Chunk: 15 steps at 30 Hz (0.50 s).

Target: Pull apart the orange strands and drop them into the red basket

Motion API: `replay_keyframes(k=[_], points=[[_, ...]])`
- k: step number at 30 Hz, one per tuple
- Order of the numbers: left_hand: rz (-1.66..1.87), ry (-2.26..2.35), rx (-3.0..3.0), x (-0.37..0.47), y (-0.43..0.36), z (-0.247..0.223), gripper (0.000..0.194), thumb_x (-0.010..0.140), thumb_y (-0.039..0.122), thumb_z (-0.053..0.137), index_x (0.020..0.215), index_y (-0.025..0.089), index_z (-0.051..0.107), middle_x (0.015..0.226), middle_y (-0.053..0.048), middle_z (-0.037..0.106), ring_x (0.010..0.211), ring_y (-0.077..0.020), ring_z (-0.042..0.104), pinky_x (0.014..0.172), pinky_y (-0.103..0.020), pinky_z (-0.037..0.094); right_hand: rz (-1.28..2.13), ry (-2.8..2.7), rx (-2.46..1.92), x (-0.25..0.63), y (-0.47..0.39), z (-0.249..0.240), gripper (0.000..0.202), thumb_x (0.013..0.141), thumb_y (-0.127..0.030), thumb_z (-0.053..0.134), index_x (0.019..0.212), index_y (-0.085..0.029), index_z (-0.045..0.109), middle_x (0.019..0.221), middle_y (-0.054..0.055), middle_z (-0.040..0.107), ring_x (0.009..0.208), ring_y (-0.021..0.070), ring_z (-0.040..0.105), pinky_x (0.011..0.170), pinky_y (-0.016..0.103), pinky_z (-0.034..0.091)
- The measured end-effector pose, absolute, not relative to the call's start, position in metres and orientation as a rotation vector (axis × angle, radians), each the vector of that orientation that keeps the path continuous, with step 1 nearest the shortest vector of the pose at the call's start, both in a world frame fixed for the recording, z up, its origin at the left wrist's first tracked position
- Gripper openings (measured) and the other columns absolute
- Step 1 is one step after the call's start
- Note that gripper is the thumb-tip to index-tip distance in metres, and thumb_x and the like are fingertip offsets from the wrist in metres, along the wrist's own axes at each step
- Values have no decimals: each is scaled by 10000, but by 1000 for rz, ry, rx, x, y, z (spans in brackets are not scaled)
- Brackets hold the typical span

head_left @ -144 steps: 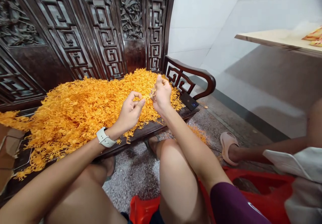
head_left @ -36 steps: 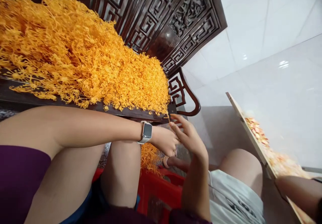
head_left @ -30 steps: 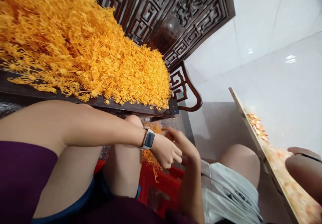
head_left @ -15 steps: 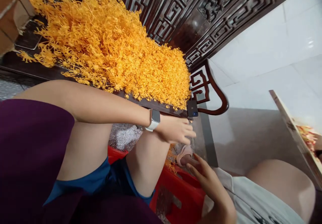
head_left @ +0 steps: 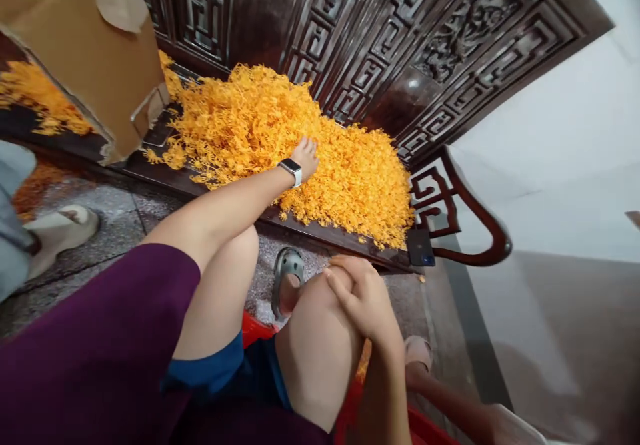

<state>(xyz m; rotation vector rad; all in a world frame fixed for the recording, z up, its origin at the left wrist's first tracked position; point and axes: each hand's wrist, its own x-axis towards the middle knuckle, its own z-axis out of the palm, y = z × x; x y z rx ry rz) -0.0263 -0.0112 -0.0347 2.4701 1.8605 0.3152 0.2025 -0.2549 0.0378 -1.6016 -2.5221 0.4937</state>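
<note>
A large heap of orange plastic flower sprigs (head_left: 250, 115) covers the seat of a dark carved wooden bench (head_left: 167, 177). My left hand (head_left: 307, 157), with a white-banded smartwatch (head_left: 291, 170) on the wrist, rests on the front of the heap. Its fingers are stretched and apart, and I see nothing gripped in them. My right hand (head_left: 365, 296) lies over my bent knee (head_left: 320, 311), fingers loosely spread and holding nothing.
A cardboard box (head_left: 85, 38) stands on the bench to the left, with more orange sprigs beyond it. Near the bench's curved armrest (head_left: 493, 238) lies a dark phone (head_left: 421, 247). Other people's shod feet show at left (head_left: 65, 231) and right (head_left: 419, 351). Red plastic (head_left: 256, 328) shows beneath me.
My left hand has moved from above my knee onto the orange heap. My right hand has come to rest on my knee. The view has shifted left, bringing in more of the box.
</note>
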Motion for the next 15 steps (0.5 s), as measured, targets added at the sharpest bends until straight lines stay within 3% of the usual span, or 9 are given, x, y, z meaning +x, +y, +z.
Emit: replay_keyframes(k=[3,6,10,12,13,15], points=[[581,1814,2451,-40,-6,-8,543,974,370,601,1449,113,646,1687,-214,403,1581,-446,289,1286,-694,137,518,-2627,-1444,168,-242,30,313,1034,-494,581,980,-236,751,1074,96,781,1067,309,682,957,458,489],[929,2034,2186,-63,-13,14,523,1030,392,507,1488,156,598,1671,-188,421,1545,-432,341,1250,-710,216,677,-2626,-1239,141,-227,20,320,1043,-453,575,881,-230,737,964,88,775,953,277,689,869,414,489],[1019,2469,1984,-104,-31,-5,705,1031,447,522,1643,126,380,1750,-228,240,1603,-435,239,1270,-670,218,847,-2345,-1013,115,-185,12,344,1066,-375,528,808,-214,687,809,47,732,770,205,666,746,352,482],[892,2607,1901,-122,-37,-34,895,1021,551,518,1702,67,197,1766,-273,142,1625,-439,191,1267,-661,241,697,-2227,-988,101,-145,15,277,1045,-334,552,830,-210,677,841,57,728,812,216,675,778,363,497],[816,2637,1891,-128,-39,-50,917,1034,579,470,1709,47,150,1772,-270,116,1642,-422,153,1277,-656,230,574,-2184,-997,92,-119,18,233,1032,-306,560,857,-204,676,889,73,731,862,231,681,816,379,506],[699,2659,1885,-133,-40,-80,851,1073,553,345,1712,33,127,1780,-235,125,1663,-365,117,1302,-636,192,340,-2158,-1014,72,-62,24,160,1017,-263,568,1093,-190,688,1136,123,719,1039,271,674,940,424,510]])
